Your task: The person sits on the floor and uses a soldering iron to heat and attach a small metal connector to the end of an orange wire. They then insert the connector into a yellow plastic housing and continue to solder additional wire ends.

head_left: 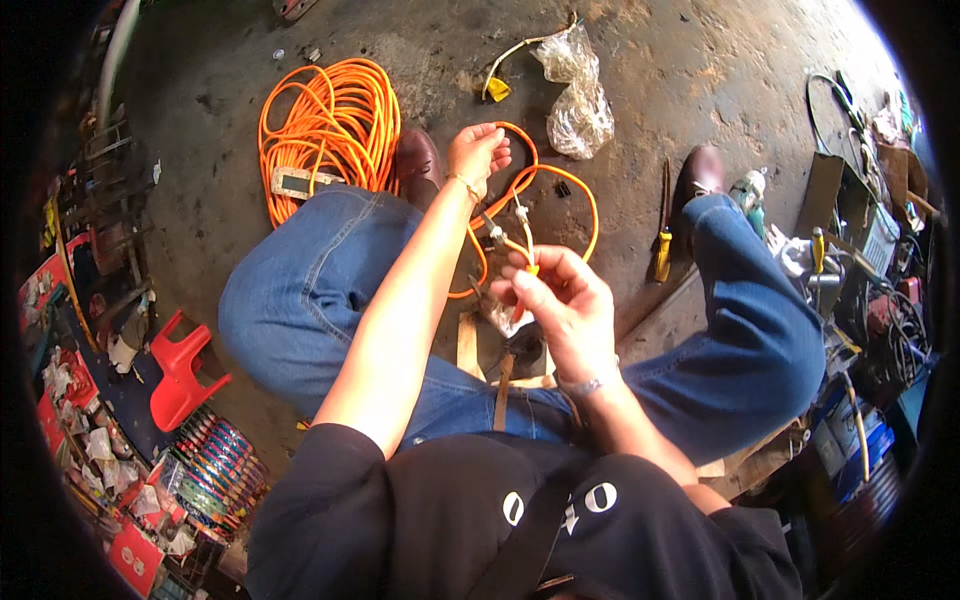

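A stained, dark concrete floor (680,60) fills the background, with heaps of workshop clutter bending around the left and right rims. Across it spread the legs of a seated person in blue jeans (300,265), knees wide apart, brown leather shoes flat on the ground. Beyond the left knee lies a big coil of orange cable (345,105), wound many times over, with a pale flat case (303,183) with a dark window at its near edge. A red plastic stool (172,375) is tipped among the things on the left. Ahead, well apart from the knees, a crumpled clear plastic bag (580,115) lies beside a thin whitish cord with a yellow end (498,90).

Between the legs, a loose length of orange cable (594,215) loops around in front of the hands. The left hand (478,155), arm stretched forward, has its fingers curled closed on this cable at the top of a loop. The right hand (565,300), nearer the body, pinches a small yellow fitting (531,270) on the cable between thumb and fingertips. Near the right shoe lies a yellow-handled screwdriver (663,255), its shaft pointing away.
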Demonstrator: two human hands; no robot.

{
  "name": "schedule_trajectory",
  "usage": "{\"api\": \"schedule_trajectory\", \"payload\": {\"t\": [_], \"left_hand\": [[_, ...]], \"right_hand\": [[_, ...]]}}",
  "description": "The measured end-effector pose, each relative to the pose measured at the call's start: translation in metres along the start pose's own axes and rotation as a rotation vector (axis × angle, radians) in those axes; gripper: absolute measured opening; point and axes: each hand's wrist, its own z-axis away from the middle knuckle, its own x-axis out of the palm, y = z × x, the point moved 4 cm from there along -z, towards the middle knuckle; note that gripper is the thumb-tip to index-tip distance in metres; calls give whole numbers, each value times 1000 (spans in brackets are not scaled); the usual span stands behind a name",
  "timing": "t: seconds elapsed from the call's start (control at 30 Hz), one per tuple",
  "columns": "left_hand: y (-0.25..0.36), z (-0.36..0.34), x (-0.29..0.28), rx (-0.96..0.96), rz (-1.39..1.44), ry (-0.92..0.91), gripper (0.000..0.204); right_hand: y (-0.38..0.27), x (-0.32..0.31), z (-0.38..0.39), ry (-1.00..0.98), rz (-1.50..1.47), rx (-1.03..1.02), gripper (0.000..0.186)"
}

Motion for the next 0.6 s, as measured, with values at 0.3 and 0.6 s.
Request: {"api": "schedule_trajectory", "payload": {"t": [0.3, 0.6], "left_hand": [[-18, -114, 2, 24, -354, 368, 64], [-17, -164, 4, 76, -685, 607, 56]], "right_hand": [[0, -25, -21, 120, -40, 124, 23], [4, -36, -23, 164, -54, 147, 24]]}}
